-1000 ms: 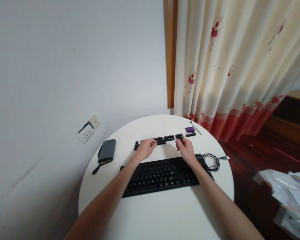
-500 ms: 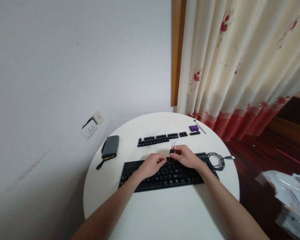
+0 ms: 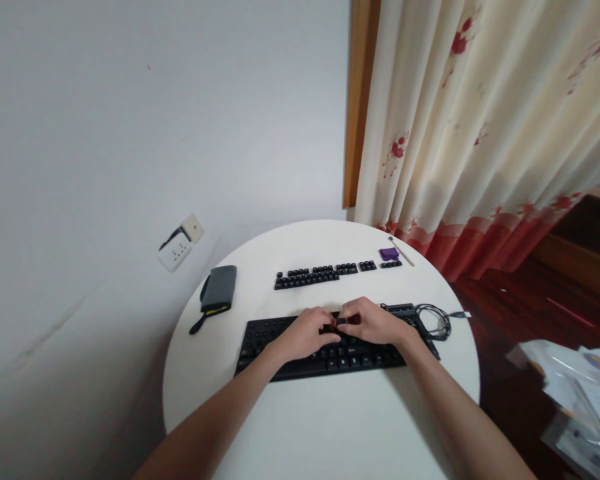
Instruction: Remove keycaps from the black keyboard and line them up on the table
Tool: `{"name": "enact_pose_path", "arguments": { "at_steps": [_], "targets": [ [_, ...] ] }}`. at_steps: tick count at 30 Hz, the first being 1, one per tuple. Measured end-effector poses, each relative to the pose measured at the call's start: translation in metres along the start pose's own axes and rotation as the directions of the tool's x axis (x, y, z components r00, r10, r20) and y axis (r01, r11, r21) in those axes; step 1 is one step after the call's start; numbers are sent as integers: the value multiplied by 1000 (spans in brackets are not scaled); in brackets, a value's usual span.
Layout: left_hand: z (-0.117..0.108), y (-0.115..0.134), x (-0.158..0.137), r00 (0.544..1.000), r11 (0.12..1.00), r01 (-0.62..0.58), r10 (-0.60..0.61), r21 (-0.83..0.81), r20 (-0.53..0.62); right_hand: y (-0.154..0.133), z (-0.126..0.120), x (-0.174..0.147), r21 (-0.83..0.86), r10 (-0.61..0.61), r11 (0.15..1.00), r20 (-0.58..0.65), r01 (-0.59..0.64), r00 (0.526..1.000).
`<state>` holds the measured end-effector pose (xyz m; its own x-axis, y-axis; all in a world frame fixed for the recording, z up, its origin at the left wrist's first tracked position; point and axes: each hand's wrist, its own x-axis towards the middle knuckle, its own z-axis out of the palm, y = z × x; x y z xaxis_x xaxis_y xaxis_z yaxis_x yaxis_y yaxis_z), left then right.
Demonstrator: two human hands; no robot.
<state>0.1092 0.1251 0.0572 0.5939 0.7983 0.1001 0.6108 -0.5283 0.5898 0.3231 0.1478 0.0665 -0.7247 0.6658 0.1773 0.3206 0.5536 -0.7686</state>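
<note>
A black keyboard (image 3: 300, 368) lies across the white round table under both hands. Closed around the black handle of a wire keycap puller (image 3: 341, 321) is my right hand (image 3: 373, 321), low over the keyboard's upper middle. The puller's wire ends are hidden by the fingers. Just left of it, my left hand (image 3: 305, 333) rests over the keys, thumb and forefinger apart, the fingertips close to the puller. Whether they touch it or a key is not clear. Behind the keyboard, several loose black keycaps (image 3: 307, 280) stand in rows.
A grey pouch (image 3: 219, 288) with a strap lies at the table's left. Coiled black USB cable (image 3: 435, 322) sits at the right. A purple cloth (image 3: 389, 254) and a thin brush (image 3: 403, 252) lie at the back right. The wall socket (image 3: 175, 252) is left of the table.
My right hand has lowered the keycap puller, its handle now nearer the keys. My left hand's fingers have spread from a pinch and moved closer to my right hand.
</note>
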Motion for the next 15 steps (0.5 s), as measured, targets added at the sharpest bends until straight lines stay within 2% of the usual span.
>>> {"name": "enact_pose_path", "arguments": {
  "at_steps": [6,15],
  "targets": [
    [15,8,3,988,990,113,-104,78,-118,-8,1,3,-92,55,994,-105,-65,993],
    [13,9,5,987,989,128,-119,78,-111,5,9,9,13,158,987,-162,-158,974]
  ]
}}
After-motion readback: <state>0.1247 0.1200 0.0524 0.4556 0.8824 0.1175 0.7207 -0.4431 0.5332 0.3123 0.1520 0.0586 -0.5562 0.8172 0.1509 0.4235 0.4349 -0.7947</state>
